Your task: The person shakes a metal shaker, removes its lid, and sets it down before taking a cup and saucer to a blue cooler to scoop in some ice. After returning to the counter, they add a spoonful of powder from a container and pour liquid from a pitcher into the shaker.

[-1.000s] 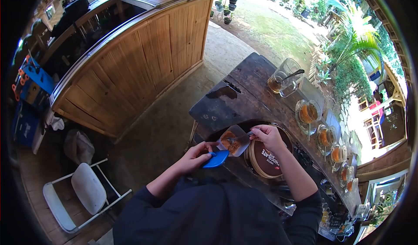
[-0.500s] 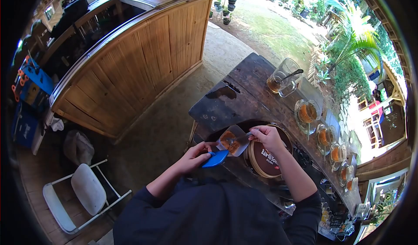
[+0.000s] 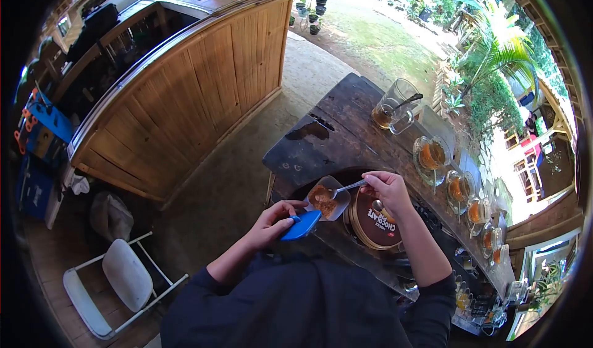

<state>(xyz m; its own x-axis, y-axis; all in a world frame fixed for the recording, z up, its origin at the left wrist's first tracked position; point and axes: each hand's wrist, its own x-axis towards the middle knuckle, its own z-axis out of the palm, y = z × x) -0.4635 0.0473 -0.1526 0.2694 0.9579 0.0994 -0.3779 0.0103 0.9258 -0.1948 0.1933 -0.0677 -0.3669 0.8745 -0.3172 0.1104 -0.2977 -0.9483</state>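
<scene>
My left hand (image 3: 270,225) is closed on a blue lid (image 3: 301,226). Just beyond the lid is a clear plastic container (image 3: 340,206) with brown, crumbly powder (image 3: 322,198) in it; the left fingers appear to support its near edge as well. Between the fingers of my right hand (image 3: 390,195) is the handle of a metal spoon (image 3: 351,187), its bowl dipping into the powder. Below the right hand lies a round brown tin (image 3: 377,225) with "CHOCOLATE" printed on its top.
On the dark wooden table (image 3: 346,110) stands a glass mug (image 3: 383,114) with a spoon and amber liquid. Several glass cups (image 3: 430,156) of orange-brown drink line the far edge. A wooden counter (image 3: 197,94) and white folding chair (image 3: 128,272) are at left.
My right hand has lifted and turned slightly, so more of the spoon shows and the tin's lettering is less covered. My left hand still holds the lid. The view has shifted a little.
</scene>
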